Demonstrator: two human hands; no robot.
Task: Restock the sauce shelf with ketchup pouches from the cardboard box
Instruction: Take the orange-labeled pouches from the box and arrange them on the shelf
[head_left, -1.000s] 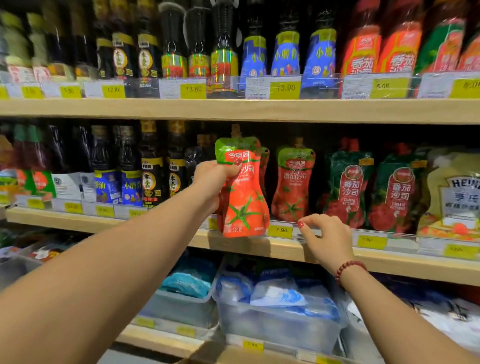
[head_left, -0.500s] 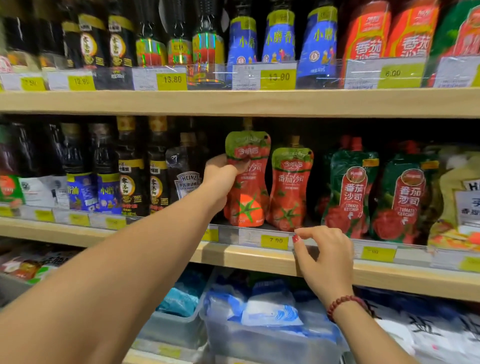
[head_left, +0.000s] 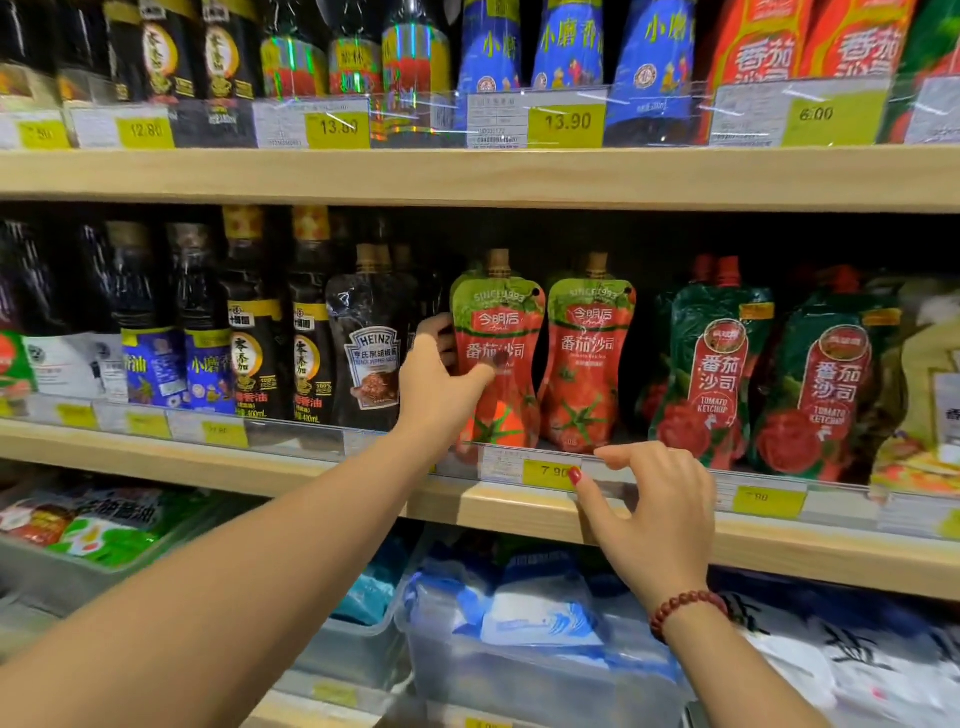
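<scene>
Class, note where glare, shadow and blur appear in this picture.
Head view, top: glare streaks the clear price strip. Head view, middle: deep shadow behind the ketchup pouch the left hand grips. Head view, lower left: packets look blurred.

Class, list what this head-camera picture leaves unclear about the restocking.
Head view:
Cardboard box: outside the frame.
Left hand: fingertips hidden behind the ketchup pouch.
Right hand: pinching or only touching the price rail, unclear.
Far-left price tag: blurred, edge-cut.
</scene>
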